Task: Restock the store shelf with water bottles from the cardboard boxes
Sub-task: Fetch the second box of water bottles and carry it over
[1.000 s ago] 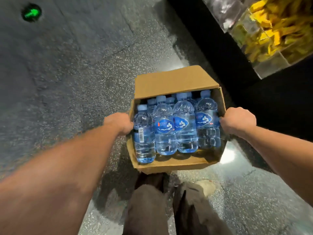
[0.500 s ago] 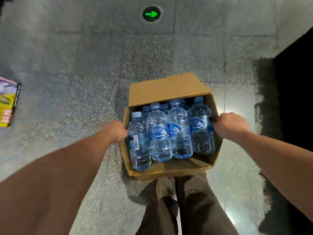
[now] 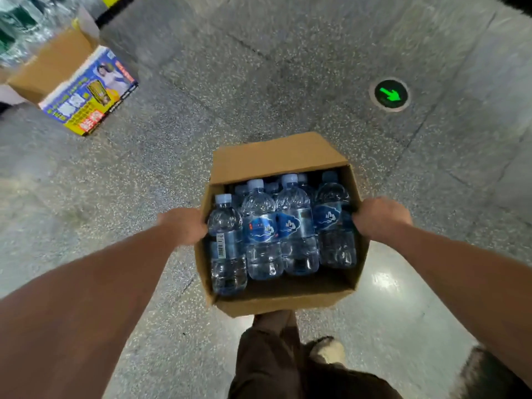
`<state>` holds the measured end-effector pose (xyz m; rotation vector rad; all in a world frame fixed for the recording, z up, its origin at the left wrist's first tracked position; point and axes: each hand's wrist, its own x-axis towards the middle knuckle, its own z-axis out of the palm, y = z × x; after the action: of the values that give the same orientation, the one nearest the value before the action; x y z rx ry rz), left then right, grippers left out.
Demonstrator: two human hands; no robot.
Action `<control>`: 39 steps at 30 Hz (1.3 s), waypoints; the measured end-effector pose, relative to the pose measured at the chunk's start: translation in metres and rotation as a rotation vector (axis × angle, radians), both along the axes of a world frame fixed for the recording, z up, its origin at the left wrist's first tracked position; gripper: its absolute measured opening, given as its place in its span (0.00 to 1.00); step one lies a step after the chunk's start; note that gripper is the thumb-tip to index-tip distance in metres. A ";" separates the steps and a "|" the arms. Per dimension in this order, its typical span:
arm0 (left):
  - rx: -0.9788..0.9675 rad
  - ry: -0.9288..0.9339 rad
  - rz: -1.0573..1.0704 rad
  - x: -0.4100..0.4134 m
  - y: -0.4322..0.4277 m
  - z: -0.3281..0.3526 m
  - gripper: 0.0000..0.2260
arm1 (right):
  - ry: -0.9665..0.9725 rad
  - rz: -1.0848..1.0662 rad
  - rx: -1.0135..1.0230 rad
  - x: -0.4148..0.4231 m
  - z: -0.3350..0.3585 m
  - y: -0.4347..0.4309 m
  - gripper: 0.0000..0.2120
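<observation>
A speckled grey stone floor (image 3: 259,67) fills almost the whole downward view, with no store shelf clearly in sight; only a blur of shiny wrapped goods (image 3: 20,21) sits at the far 10 o'clock corner, too smeared to identify. Just below centre, at about 5 o'clock, an open cardboard box (image 3: 276,305) is carried off the floor, above the person's dark trousers (image 3: 273,364) and a pale shoe (image 3: 329,351) at 6 o'clock. The box is tipped toward the camera, its far flap standing open at 12 o'clock of the box. Inside, the water bottles (image 3: 260,234) with pale blue caps and blue labels stand packed in rows; four are plain in front and more caps show behind, so the box looks full or nearly so. The left hand (image 3: 184,226) is curled over the box's left wall at its 9 o'clock, and the right hand (image 3: 381,217) is curled over the right wall at its 3 o'clock; both grip cardboard, not bottles. At 10 o'clock on the floor lies a second cardboard box (image 3: 57,61) with a printed blue and yellow side, well apart; its contents are hidden. At 2 o'clock a round green arrow light (image 3: 390,95) is set in the floor. Judged from this, restocking from this box has not begun: it is in transit, and every bottle is yet to be shelved.
</observation>
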<state>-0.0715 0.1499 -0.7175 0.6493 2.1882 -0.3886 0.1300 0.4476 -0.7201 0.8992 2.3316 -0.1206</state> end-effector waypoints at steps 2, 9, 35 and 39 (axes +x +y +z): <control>-0.012 0.001 0.019 -0.029 -0.005 0.001 0.13 | 0.000 0.019 -0.005 -0.043 0.001 0.005 0.15; -0.107 0.025 0.146 -0.133 -0.007 0.003 0.13 | 0.011 0.144 -0.040 -0.188 -0.002 0.024 0.14; -0.159 0.014 0.681 -0.546 0.013 -0.023 0.14 | -0.088 0.505 0.020 -0.769 -0.008 0.050 0.15; -0.158 0.015 0.793 -0.614 0.021 -0.029 0.14 | -0.095 0.579 -0.004 -0.862 -0.012 0.055 0.14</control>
<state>-0.6856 0.1709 -0.7468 -0.3218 2.1983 -0.1364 -0.7319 0.5022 -0.7317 0.1958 2.4000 0.1555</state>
